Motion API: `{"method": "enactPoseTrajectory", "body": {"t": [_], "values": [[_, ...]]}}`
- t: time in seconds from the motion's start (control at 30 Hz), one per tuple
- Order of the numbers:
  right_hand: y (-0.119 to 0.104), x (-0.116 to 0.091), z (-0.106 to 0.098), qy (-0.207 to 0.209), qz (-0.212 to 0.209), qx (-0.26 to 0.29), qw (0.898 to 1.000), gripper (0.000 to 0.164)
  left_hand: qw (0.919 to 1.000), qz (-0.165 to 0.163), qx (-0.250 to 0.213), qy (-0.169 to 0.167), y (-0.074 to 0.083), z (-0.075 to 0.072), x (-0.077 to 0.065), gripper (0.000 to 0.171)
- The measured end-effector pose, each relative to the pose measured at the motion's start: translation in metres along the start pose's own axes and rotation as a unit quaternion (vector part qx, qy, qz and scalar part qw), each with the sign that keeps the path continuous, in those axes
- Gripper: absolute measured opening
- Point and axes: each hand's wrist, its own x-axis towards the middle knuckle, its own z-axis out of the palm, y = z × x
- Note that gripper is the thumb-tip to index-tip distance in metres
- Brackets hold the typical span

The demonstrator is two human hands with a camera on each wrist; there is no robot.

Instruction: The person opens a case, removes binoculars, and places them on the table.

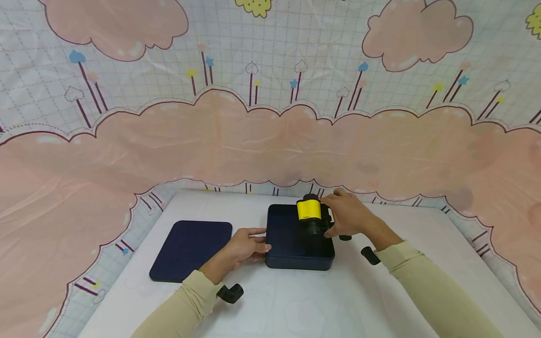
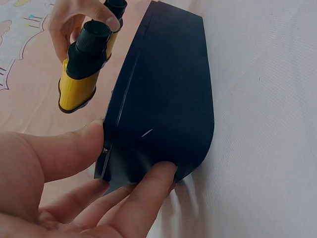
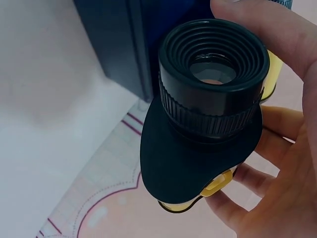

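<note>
My right hand (image 1: 348,213) holds a pair of yellow and black binoculars (image 1: 309,210) over the right part of an uncovered dark blue box (image 1: 300,263). In the right wrist view, one black ribbed eyepiece (image 3: 210,114) faces the camera, with the thumb and fingers wrapped round the far side of the body. At the box's left wall, my left hand (image 1: 243,246) grips the edge. Its thumb lies at the rim and its fingers press the outer wall, as the left wrist view shows.
A flat dark blue lid (image 1: 194,249) lies on the white table (image 1: 287,310), left of the box and partly behind the left forearm. Black wrist-camera parts (image 1: 230,293) stick out by both wrists. A patterned cloth (image 1: 270,150) with pink clouds hangs behind the table.
</note>
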Motion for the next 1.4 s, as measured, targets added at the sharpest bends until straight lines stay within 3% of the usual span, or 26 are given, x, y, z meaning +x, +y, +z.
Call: {"method": "enactPoseTrajectory", "body": {"t": [0.27, 1.4], "values": [[0.013, -0.006, -0.001, 0.004, 0.003, 0.003, 1.0, 0.095, 0.9997, -0.002, -0.017, -0.014, -0.002, -0.001, 0.001, 0.068], [0.052, -0.038, -0.007, 0.004, 0.024, 0.003, 1.0, 0.092, 0.9999, 0.003, -0.006, -0.013, -0.005, -0.001, 0.0, 0.068]]}}
